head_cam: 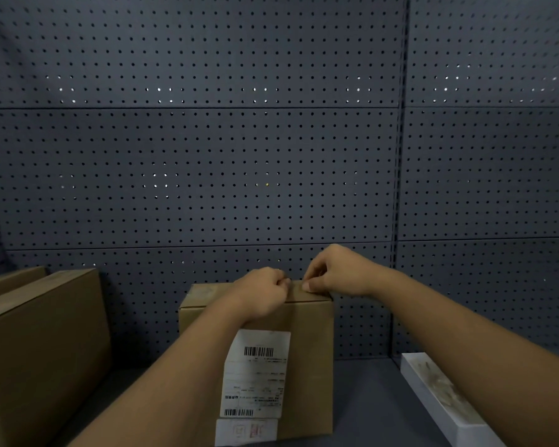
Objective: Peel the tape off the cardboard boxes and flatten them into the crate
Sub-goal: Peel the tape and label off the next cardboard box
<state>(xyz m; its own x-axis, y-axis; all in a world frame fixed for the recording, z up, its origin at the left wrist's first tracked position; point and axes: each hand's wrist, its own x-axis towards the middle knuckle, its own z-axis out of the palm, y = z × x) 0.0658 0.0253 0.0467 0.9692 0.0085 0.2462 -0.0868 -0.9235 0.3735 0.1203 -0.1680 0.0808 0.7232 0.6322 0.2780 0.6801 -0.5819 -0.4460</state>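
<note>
Both hands work at the far top edge of the middle cardboard box (307,350). Going from the left, a large brown box (42,350) stands at the left edge of the desk (365,401), and behind it the corner of another brown box (10,280) shows. Next comes the middle cardboard box, standing upright near the dark pegboard wall (191,156). On its near face there is a white shipping label (255,372) with barcodes, and under it a smaller white sticker (246,430). The left hand (263,293) lies on the top of this box with its fingers curled, pinching something at the far edge; I cannot tell if it is the tape. Just beside it, the right hand (336,272) has its fingers bent down onto the same edge, the thumb pressing on the cardboard. The two hands almost touch. At the far right, a long white box (446,401) lies on the desk, partly under the right forearm.
</note>
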